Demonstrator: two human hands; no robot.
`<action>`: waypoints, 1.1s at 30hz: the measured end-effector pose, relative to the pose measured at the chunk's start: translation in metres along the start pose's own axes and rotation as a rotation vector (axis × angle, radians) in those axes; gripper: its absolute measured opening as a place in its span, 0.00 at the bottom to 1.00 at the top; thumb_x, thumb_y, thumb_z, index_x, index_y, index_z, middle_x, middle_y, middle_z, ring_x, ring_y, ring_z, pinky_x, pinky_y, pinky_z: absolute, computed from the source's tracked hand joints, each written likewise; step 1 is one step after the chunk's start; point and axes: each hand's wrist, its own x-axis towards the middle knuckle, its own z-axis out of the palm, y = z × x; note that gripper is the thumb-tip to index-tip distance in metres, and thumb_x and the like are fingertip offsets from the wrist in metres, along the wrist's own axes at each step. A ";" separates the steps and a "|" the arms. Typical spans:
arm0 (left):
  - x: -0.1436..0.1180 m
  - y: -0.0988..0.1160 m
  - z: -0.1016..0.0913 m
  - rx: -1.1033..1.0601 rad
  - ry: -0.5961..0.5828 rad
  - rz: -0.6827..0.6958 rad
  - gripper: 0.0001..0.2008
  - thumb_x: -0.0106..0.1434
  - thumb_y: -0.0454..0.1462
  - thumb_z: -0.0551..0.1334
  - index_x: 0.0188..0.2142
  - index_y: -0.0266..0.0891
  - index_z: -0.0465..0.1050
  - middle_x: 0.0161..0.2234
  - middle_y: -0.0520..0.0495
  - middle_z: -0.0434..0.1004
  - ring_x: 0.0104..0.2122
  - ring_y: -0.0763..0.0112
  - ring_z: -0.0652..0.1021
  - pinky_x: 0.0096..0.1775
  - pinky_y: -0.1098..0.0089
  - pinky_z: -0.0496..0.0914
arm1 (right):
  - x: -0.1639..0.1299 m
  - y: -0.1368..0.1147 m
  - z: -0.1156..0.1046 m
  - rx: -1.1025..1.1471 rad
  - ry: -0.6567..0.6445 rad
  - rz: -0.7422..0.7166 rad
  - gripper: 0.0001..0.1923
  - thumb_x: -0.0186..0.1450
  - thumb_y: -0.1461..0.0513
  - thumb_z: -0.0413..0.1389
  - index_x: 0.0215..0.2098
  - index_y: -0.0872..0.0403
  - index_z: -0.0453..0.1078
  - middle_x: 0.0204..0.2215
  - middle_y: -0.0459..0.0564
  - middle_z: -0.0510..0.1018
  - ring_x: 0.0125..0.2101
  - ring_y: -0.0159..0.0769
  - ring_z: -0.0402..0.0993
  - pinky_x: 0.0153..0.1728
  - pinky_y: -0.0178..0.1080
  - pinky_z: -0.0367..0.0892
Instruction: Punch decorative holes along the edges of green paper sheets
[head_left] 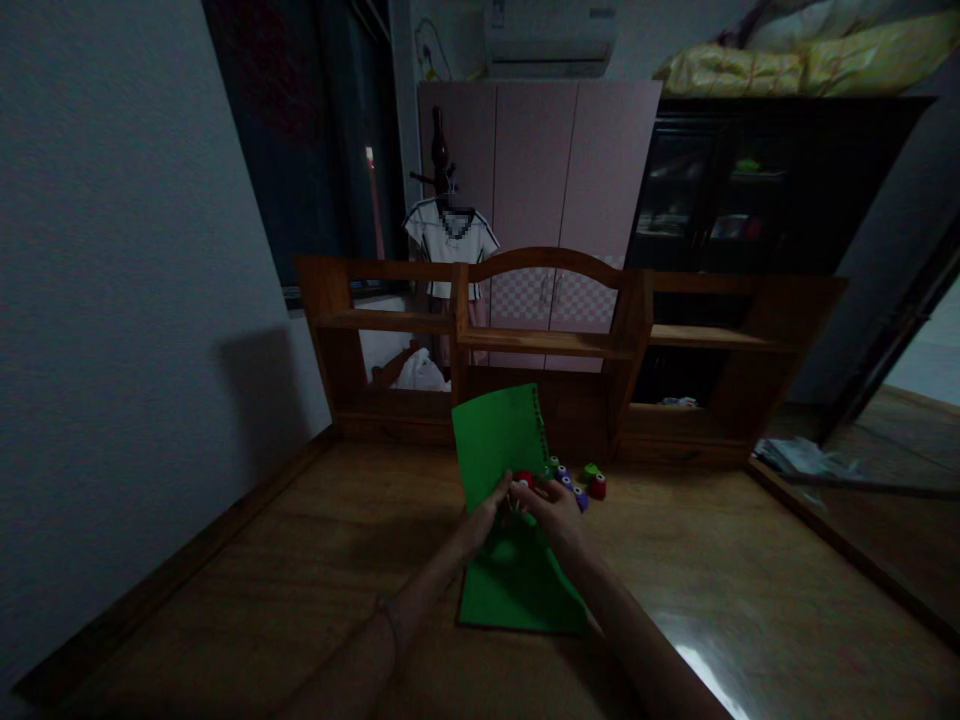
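- Wooden desk [750, 590]: landmark, dim light; shelf hutch [555, 340] stands along its far edge.
- Green sheet on desk [517, 590]: lies flat mid-desk, in front of the hutch, under both forearms.
- Green sheet held up [499, 440]: upright above mid-desk, punched holes down its right edge.
- Left hand [487, 515]: fingers closed, pinching the upright sheet's bottom edge.
- Right hand [555, 505]: fingers curled around a red punch [523, 480]; exact grip unclear.
- Small coloured punches [581, 485]: clustered on desk just right of the hands.
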 end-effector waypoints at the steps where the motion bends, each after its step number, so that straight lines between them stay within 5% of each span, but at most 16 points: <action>1: 0.000 0.000 0.000 0.012 -0.005 -0.002 0.29 0.54 0.59 0.53 0.30 0.35 0.73 0.22 0.51 0.66 0.22 0.73 0.64 0.29 0.71 0.60 | 0.000 0.000 0.000 -0.006 -0.002 -0.008 0.17 0.50 0.52 0.65 0.26 0.57 0.70 0.22 0.48 0.73 0.24 0.35 0.70 0.25 0.34 0.61; 16: -0.006 0.012 0.005 -0.039 0.124 -0.020 0.25 0.53 0.56 0.58 0.32 0.36 0.75 0.28 0.46 0.73 0.32 0.66 0.71 0.35 0.68 0.63 | -0.006 -0.010 0.001 -0.004 -0.039 -0.012 0.16 0.52 0.52 0.63 0.30 0.56 0.71 0.23 0.48 0.73 0.26 0.35 0.71 0.26 0.34 0.64; 33: -0.005 0.012 0.007 -0.038 -0.061 -0.015 0.29 0.56 0.60 0.51 0.27 0.36 0.72 0.22 0.51 0.66 0.23 0.74 0.65 0.29 0.71 0.60 | 0.001 0.000 0.000 -0.028 0.011 -0.001 0.20 0.51 0.48 0.63 0.28 0.57 0.72 0.22 0.49 0.73 0.24 0.35 0.69 0.25 0.34 0.63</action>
